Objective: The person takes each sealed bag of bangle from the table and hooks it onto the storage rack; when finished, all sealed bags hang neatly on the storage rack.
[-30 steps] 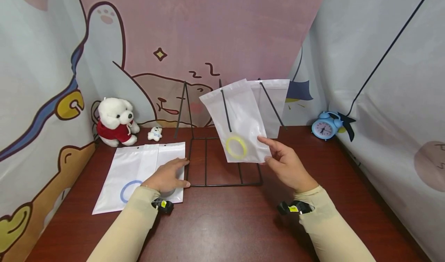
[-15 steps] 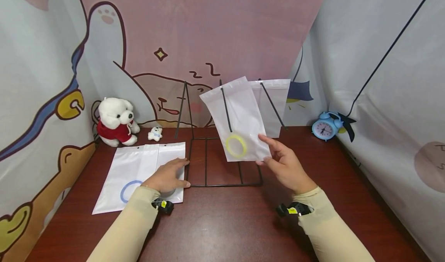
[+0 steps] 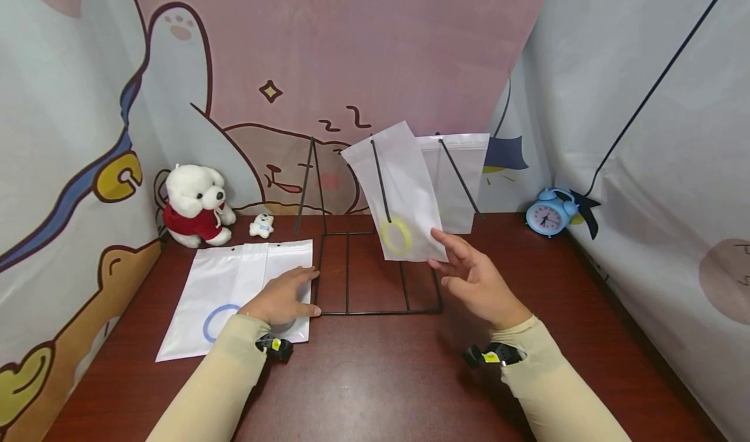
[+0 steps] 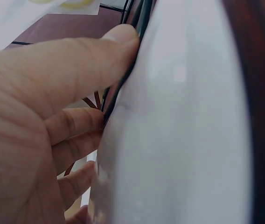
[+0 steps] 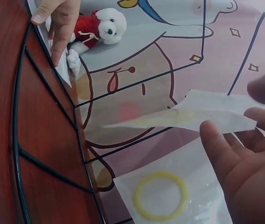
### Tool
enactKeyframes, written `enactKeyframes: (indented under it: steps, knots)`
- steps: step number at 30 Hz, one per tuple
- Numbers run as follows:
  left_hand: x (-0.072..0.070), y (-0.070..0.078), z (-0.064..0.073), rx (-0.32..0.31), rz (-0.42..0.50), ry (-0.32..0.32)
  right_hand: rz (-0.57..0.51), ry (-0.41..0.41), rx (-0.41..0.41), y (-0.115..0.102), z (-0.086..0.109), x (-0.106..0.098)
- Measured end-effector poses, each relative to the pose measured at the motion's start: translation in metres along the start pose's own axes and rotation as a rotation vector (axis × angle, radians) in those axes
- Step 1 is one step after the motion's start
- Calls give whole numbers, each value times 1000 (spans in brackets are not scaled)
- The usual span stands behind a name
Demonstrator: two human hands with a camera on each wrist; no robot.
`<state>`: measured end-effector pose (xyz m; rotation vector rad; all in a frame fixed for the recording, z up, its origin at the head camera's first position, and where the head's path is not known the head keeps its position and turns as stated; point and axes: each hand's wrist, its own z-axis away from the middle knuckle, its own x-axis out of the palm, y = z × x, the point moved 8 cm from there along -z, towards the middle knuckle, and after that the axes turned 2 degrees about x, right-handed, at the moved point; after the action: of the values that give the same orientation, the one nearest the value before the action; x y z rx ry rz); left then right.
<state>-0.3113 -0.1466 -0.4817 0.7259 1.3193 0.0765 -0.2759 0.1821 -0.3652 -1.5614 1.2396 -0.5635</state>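
Note:
My right hand (image 3: pixel 483 282) is at the lower right corner of a white zip bag (image 3: pixel 404 181) with a yellow ring showing through it. Its fingers touch the bag, while the thumb stands apart from it in the right wrist view. This bag hangs tilted on a hook of the black wire rack (image 3: pixel 381 312); edge-on, the bag (image 5: pixel 216 116) also shows in the right wrist view. Behind it, a second white bag (image 3: pixel 463 188) hangs on the right hook. My left hand (image 3: pixel 281 297) rests at the rack's left edge, thumb and fingertips against the wire (image 4: pixel 137 51), over flat white bags (image 3: pixel 199 299).
A blue ring (image 3: pixel 217 321) shows on one of the flat bags. At the back left sit a white plush dog (image 3: pixel 196 201) in red and a small white figure (image 3: pixel 261 225). A blue alarm clock (image 3: pixel 547 214) stands back right. The rack's left hook (image 3: pixel 305 181) holds no bag.
The yellow-ring bag's lower edge has swung up and back on its hook. My right thumb has come away from the bag and the fingers have shifted slightly left. My left hand stays put.

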Motion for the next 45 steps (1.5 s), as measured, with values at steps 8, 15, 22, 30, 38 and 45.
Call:
enactKeyframes:
  steps: [8, 15, 22, 30, 38, 45]
  knots:
    - [0, 1, 1, 3, 6, 3, 104, -88, 57, 5, 1, 3]
    - [0, 0, 1, 3, 8, 2, 147, -103, 80, 16, 0, 4]
    - [2, -2, 0, 0, 4, -1, 176, -120, 113, 29, 0, 5]
    - [1, -2, 0, 5, -1, 1, 191, -128, 101, 35, -2, 6]
    - [1, -1, 0, 2, 4, -5, 257, -84, 126, 42, -4, -1]
    - [1, -1, 0, 7, 5, -4, 401, -61, 359, 90, 1, -26]
